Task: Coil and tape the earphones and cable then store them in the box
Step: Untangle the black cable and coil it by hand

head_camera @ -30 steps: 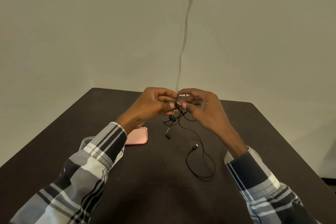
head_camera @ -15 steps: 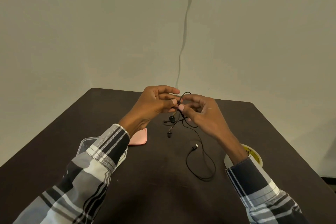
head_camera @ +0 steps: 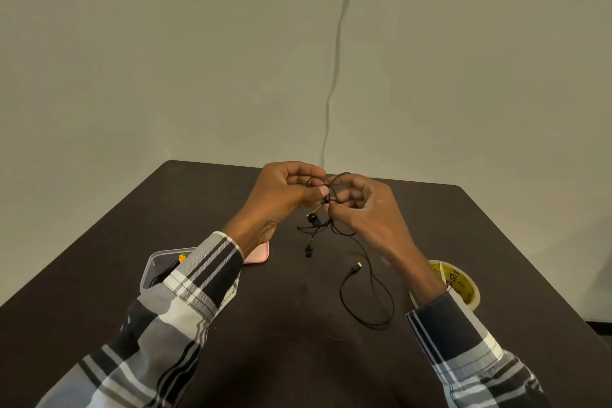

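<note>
1. Head view, the hands: both are raised over the far middle of the dark table [head_camera: 231, 358], fingertips almost meeting. The left hand [head_camera: 284, 199] curls its fingers in and pinches the thin black wire of the earphones [head_camera: 311, 219] between thumb and forefinger, apparently to anchor the loops already made. The right hand [head_camera: 367, 209], at 3 o'clock of the left, nips the same wire at its fingertips, probably feeding the next turn; a small loop arches between the two hands.

2. Head view, the earphones: two earbuds hang below the pinch at about 6 o'clock, clear of the table as far as I can tell. The rest of the wire trails toward 5 o'clock and lies slack on the table in one long loop, its plug [head_camera: 357, 266] resting free. I judge the coiling is early, since most of the length is unwound.

3. Head view, the supplies: the tape roll [head_camera: 460, 281] sits at 4 o'clock of the hands, just beside the right forearm, handy for binding. The clear box [head_camera: 155, 262] lies at 8 o'clock, partly hidden by the left sleeve, with something dark and an orange bit inside; a pink lid [head_camera: 260, 253] lies near it.

4. Whether a separate cable is in the box I cannot tell.
</note>
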Available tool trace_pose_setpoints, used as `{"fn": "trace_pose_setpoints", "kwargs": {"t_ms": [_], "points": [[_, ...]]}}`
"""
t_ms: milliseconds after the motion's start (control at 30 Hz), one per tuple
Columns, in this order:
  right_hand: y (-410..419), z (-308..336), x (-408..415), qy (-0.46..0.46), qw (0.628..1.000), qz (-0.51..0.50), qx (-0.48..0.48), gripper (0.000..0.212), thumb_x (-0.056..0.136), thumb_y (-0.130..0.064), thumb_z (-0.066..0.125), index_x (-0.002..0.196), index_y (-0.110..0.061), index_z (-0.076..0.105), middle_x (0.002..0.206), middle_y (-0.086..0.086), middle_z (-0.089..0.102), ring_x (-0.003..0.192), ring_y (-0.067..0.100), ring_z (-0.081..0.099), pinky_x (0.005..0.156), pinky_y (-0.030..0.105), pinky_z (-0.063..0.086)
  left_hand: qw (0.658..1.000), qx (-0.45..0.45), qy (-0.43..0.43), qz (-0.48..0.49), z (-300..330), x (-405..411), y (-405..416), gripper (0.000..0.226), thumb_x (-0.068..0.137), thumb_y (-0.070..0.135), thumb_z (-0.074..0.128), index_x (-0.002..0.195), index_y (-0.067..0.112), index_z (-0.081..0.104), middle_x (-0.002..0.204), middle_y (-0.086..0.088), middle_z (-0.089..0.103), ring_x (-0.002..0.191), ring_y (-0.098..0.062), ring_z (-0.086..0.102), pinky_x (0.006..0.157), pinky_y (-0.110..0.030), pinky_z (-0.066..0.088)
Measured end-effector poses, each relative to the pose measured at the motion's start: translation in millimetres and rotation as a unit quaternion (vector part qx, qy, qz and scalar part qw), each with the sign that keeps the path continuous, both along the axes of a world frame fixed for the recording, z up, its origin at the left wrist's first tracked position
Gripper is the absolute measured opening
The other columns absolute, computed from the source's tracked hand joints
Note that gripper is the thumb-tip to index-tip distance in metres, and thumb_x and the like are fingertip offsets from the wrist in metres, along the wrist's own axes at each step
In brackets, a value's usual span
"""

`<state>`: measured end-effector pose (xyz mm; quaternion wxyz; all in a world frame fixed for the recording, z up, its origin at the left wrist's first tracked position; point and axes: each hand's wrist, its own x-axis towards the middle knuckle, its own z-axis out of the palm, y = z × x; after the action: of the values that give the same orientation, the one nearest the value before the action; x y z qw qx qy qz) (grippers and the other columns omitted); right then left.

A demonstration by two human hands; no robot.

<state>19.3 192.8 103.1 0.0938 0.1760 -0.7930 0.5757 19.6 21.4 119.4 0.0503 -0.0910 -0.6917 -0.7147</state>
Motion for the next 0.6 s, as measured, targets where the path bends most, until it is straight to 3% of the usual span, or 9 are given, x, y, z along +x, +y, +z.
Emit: {"fn": "trace_pose_setpoints", "kwargs": {"t_ms": [167, 300, 367, 467, 600], "points": [[-0.2, -3.2, -0.7, 0.027, 0.998, -0.034, -0.043, 0.034, 0.081, -0.006, 0.075, 0.11, -0.02, 0.067, 0.075, -0.005, 0.074, 0.068, 0.01, 0.065, 0.068, 0.03, 0.055, 0.996, -0.073, -0.018, 0.048, -9.1, 0.0, 3.3, 0.011, 0.087, 0.012, 0.074, 0.092, 0.003, 0.072, 0.074, -0.01, 0.07, 0.057, -0.01, 0.06, 0.055, -0.019, 0.051], [1.2, -8.2, -2.2, 0.042, 0.997, -0.046, -0.051, 0.029, 0.079, -0.008, 0.08, 0.102, -0.018, 0.066, 0.079, 0.001, 0.075, 0.074, 0.016, 0.072, 0.072, 0.034, 0.059, 0.988, -0.134, -0.055, 0.056, -13.8, 0.0, 4.8, 0.017, 0.093, 0.029, 0.067, 0.092, 0.012, 0.071, 0.078, -0.009, 0.072, 0.054, -0.013, 0.062, 0.05, -0.023, 0.05], [3.1, -9.6, -3.2, 0.047, 0.996, -0.052, -0.048, 0.026, 0.078, -0.008, 0.083, 0.096, -0.016, 0.067, 0.08, 0.001, 0.075, 0.075, 0.014, 0.072, 0.07, 0.029, 0.058, 0.99, -0.119, -0.074, 0.03, -13.6, 0.4, 4.9, 0.02, 0.095, 0.032, 0.064, 0.097, 0.013, 0.069, 0.077, -0.009, 0.072, 0.057, -0.016, 0.066, 0.053, -0.025, 0.053], [5.3, -9.9, -3.5, 0.048, 0.997, -0.051, -0.037, 0.019, 0.077, -0.01, 0.084, 0.091, -0.014, 0.071, 0.078, -0.002, 0.075, 0.074, 0.007, 0.072, 0.067, 0.019, 0.055, 0.995, -0.068, -0.071, 0.021, -13.6, -0.7, 5.5, 0.02, 0.093, 0.025, 0.068, 0.1, 0.006, 0.068, 0.078, -0.012, 0.073, 0.065, -0.015, 0.069, 0.06, -0.023, 0.055], [7.1, -11.7, -2.8, 0.046, 0.997, -0.052, -0.019, 0.011, 0.082, -0.017, 0.081, 0.091, -0.018, 0.075, 0.077, -0.006, 0.077, 0.076, 0.005, 0.073, 0.069, 0.016, 0.054, 0.996, -0.049, -0.045, 0.053, -13.6, -2.1, 4.7, 0.013, 0.086, 0.01, 0.074, 0.094, 0.0, 0.07, 0.08, -0.013, 0.073, 0.064, -0.013, 0.067, 0.056, -0.018, 0.052]]}}
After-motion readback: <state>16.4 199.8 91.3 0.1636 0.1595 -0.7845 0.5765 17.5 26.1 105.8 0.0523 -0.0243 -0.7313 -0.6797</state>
